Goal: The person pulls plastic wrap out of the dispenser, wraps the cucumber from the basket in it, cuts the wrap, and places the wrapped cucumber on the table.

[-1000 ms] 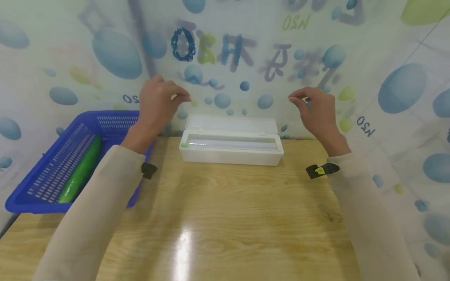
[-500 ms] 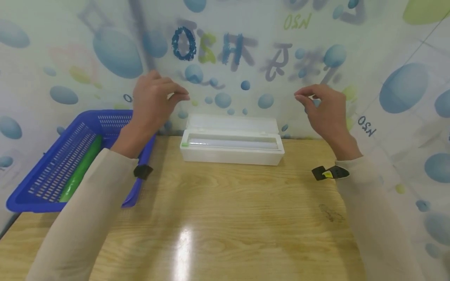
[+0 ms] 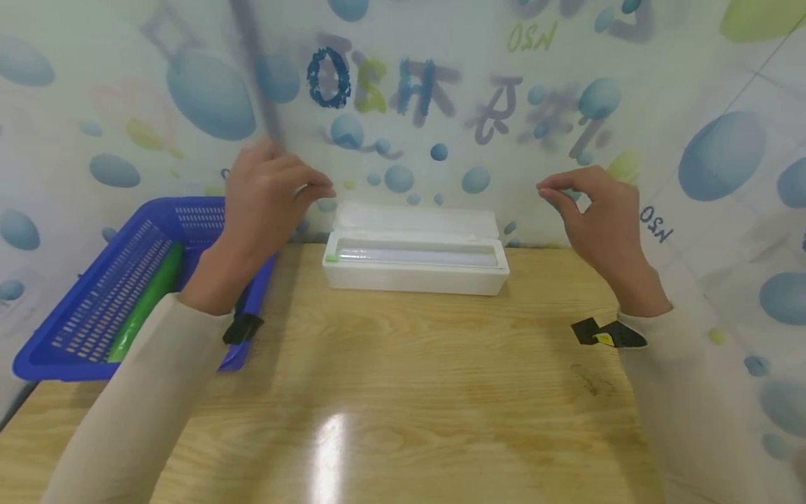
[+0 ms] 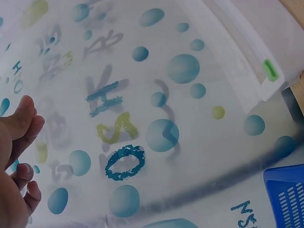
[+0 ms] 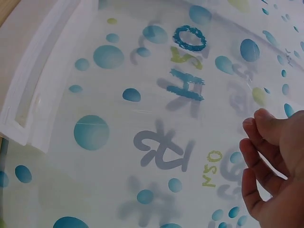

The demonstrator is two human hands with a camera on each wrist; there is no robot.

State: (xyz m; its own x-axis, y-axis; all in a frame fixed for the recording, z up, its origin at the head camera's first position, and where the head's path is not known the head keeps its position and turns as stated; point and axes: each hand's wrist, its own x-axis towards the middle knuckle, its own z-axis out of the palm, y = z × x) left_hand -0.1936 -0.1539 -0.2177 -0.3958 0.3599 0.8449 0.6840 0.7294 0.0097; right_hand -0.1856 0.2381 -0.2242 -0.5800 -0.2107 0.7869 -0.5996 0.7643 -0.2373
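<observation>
Both hands are raised in front of the wall, on either side of a white cling film box. The box's lid stands up at the back, a pale roll lies inside, and a green slider sits at its left end. Thumb and forefinger of my left hand are pinched together, as are those of my right hand. They seem to hold clear cling film stretched between them, which shows only as faint glints in the right wrist view. Its edges are too transparent to trace.
At the left, a blue perforated basket holds a long, glossy green vegetable like a cucumber, partly behind the left arm. The box rests at the back of the wooden table, against a wall patterned with blue ovals and letters.
Both hands have moved apart and nearer to me: the left towards the left, the right towards the right, both lower in the last half second. Box and basket stay in place.
</observation>
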